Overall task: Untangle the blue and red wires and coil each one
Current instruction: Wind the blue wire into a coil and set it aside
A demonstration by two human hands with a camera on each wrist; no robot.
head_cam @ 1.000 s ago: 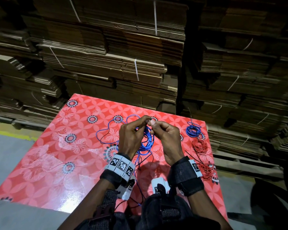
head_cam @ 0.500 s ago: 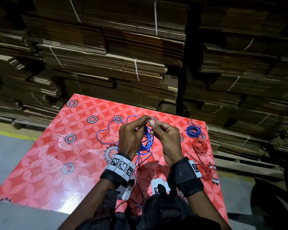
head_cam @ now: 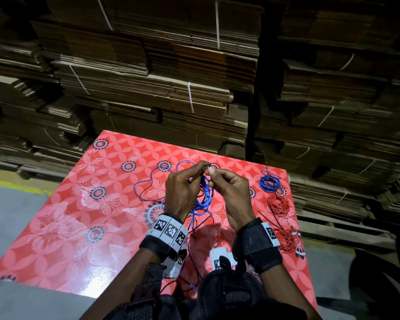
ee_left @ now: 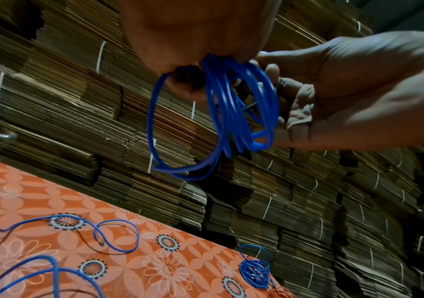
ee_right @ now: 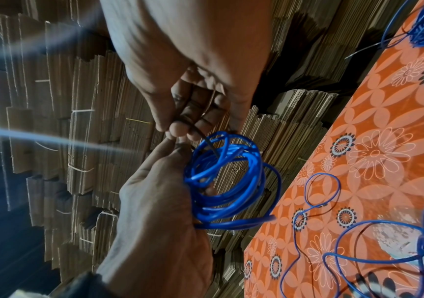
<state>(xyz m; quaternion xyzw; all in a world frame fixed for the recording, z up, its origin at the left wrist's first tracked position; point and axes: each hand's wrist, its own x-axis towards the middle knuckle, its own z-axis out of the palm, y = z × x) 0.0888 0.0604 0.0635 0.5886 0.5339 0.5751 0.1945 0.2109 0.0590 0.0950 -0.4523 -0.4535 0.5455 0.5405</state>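
My left hand [head_cam: 186, 185] grips a blue wire coil [head_cam: 203, 197] of several loops, held above the table [head_cam: 79, 227]. The coil [ee_left: 221, 113] hangs from the curled left fingers. My right hand [head_cam: 229, 190] meets it at the coil's top and pinches a thin black tie [ee_right: 203, 134] that runs into the coil [ee_right: 226, 177]. The wire's loose blue tail [head_cam: 148, 181] lies in curves on the table left of my hands. A tied blue coil [head_cam: 269, 183] and two red coils [head_cam: 278, 203] [head_cam: 289, 241] lie along the right edge.
The table wears a red floral cover. Stacks of flat cardboard [head_cam: 171, 77] rise close behind it and to the right. Grey floor [head_cam: 9, 215] shows on the left. More blue and dark strands [head_cam: 192, 262] trail toward my body.
Both hands stay at the top of the blue coil; only the fingertips have shifted slightly. The wires on the table have not moved.
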